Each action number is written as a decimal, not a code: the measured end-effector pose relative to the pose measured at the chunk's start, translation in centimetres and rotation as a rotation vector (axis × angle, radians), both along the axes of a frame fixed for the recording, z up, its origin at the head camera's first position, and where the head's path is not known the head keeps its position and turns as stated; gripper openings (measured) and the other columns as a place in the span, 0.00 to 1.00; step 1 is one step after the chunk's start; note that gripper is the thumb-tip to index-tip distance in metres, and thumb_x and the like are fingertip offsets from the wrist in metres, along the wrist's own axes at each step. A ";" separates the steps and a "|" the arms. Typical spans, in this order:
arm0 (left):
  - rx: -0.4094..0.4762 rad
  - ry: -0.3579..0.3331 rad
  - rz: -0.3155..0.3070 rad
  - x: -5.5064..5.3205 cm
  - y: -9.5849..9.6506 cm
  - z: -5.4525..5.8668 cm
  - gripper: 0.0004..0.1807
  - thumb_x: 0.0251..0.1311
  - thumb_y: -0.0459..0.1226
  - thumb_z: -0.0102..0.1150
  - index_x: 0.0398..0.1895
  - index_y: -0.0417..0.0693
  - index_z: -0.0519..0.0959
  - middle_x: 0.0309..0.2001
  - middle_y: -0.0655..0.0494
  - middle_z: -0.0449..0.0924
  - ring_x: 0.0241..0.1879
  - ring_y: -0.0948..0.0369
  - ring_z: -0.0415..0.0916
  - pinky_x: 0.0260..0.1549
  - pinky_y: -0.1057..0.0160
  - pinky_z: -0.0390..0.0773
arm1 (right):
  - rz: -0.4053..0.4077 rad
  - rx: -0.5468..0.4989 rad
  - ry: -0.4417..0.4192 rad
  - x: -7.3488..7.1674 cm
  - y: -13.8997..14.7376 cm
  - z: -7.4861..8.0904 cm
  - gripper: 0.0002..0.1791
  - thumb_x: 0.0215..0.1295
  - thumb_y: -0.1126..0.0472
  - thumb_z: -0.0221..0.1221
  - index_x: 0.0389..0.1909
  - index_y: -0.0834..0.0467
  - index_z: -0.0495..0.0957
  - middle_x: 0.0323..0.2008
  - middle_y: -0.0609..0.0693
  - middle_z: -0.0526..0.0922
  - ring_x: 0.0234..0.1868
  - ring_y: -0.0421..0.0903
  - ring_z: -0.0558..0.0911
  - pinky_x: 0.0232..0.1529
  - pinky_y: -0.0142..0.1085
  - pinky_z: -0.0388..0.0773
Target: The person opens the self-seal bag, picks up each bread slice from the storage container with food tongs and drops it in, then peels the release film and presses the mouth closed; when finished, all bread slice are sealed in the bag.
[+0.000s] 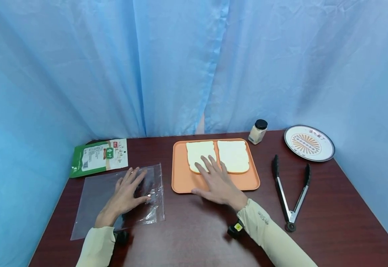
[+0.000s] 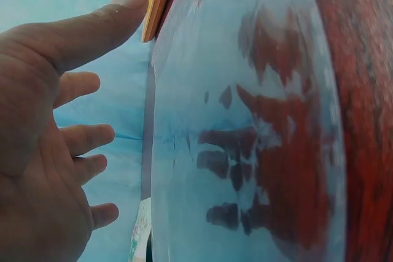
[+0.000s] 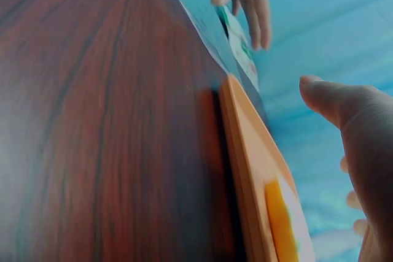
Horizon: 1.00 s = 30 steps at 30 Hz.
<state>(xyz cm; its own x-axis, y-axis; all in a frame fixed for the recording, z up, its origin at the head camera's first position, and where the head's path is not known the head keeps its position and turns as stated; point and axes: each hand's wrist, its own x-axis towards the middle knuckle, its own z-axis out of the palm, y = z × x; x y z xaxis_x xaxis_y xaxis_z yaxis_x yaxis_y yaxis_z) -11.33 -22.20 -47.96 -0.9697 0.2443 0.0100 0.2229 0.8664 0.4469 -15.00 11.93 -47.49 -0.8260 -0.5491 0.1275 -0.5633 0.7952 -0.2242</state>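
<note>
My left hand (image 1: pixel 123 198) hovers with spread fingers above a clear plastic bag (image 1: pixel 93 204) that lies flat on the left of the table. In the left wrist view a gap shows between that hand (image 2: pixel 37 133) and the bag (image 2: pixel 184 90). My right hand (image 1: pixel 218 183), fingers apart and holding nothing, is over the front of an orange tray (image 1: pixel 182 181). Its fingertips overlap the left bread slice (image 1: pixel 198 150) in the head view. A second bread slice (image 1: pixel 233 155) lies beside it on the tray.
A green and white packet (image 1: pixel 97 157) lies behind the bag. At the back right stand a black-lidded jar (image 1: pixel 258 131) and a patterned plate (image 1: pixel 309 142). Tongs (image 1: pixel 292 215) with black tips lie spread on the right. Blue curtains (image 1: pixel 180 74) enclose the table.
</note>
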 end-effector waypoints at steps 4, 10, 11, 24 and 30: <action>0.003 -0.005 -0.014 0.0 -0.1 -0.2 0.50 0.52 0.45 0.75 0.77 0.47 0.59 0.78 0.36 0.52 0.78 0.35 0.42 0.68 0.26 0.47 | 0.034 0.032 0.017 0.0 -1.8 -0.4 0.47 0.66 0.27 0.51 0.78 0.51 0.57 0.80 0.57 0.53 0.80 0.61 0.53 0.72 0.67 0.55; -0.014 -0.030 -0.013 -0.1 0.1 -0.3 0.50 0.52 0.47 0.75 0.77 0.49 0.60 0.78 0.37 0.53 0.78 0.37 0.43 0.69 0.27 0.48 | 0.075 0.065 0.006 0.2 -3.9 -1.0 0.47 0.66 0.26 0.49 0.78 0.50 0.57 0.79 0.56 0.55 0.80 0.59 0.54 0.73 0.63 0.55; -0.023 -0.033 -0.012 -0.1 0.2 -0.4 0.50 0.52 0.48 0.74 0.77 0.49 0.60 0.78 0.37 0.54 0.78 0.37 0.44 0.69 0.28 0.48 | 0.086 0.073 0.010 0.2 -4.2 -1.1 0.47 0.66 0.26 0.49 0.78 0.51 0.57 0.79 0.56 0.56 0.80 0.59 0.54 0.73 0.62 0.56; -0.036 -0.041 -0.011 -0.2 0.2 -0.7 0.49 0.52 0.49 0.74 0.77 0.50 0.61 0.77 0.38 0.56 0.78 0.38 0.46 0.69 0.27 0.50 | 0.144 0.145 -0.026 0.4 -7.9 -2.2 0.47 0.66 0.25 0.47 0.78 0.49 0.56 0.79 0.54 0.55 0.81 0.56 0.53 0.76 0.59 0.54; -0.037 -0.038 -0.016 -0.3 0.2 -0.9 0.48 0.52 0.49 0.75 0.75 0.49 0.63 0.77 0.37 0.57 0.78 0.38 0.47 0.69 0.27 0.50 | 0.163 0.159 -0.033 0.2 -9.3 -2.7 0.45 0.68 0.25 0.45 0.78 0.49 0.57 0.80 0.54 0.54 0.81 0.56 0.53 0.76 0.59 0.55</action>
